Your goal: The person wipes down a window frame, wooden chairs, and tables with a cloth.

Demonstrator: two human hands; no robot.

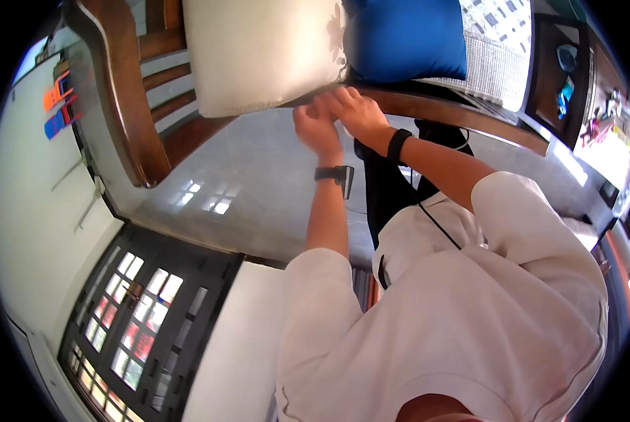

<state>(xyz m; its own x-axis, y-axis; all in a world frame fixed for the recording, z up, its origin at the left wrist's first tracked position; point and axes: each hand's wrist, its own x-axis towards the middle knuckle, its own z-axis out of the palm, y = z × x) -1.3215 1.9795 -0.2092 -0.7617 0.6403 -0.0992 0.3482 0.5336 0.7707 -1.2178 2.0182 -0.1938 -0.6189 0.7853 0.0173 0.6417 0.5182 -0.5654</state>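
Note:
Both of my hands are close together at the front edge of a wooden sofa [441, 107], by the lower corner of a cream cushion [266, 56]. My left hand [317, 129] has its fingers curled, and whether anything lies inside them is hidden. Touching or overlapping it, my right hand [357, 112] is bent at the fingers near the cushion's corner; its fingertips are partly hidden. A blue pillow [406, 39] rests to the right of the cream cushion. Dark bands circle both wrists.
The sofa's curved wooden armrest [121, 91] stands at the left. A dark door with glass panes [139, 316] is at the lower left. Orange and blue items [60, 105] hang near the left wall. A dark wooden table [557, 77] holds small objects at the right.

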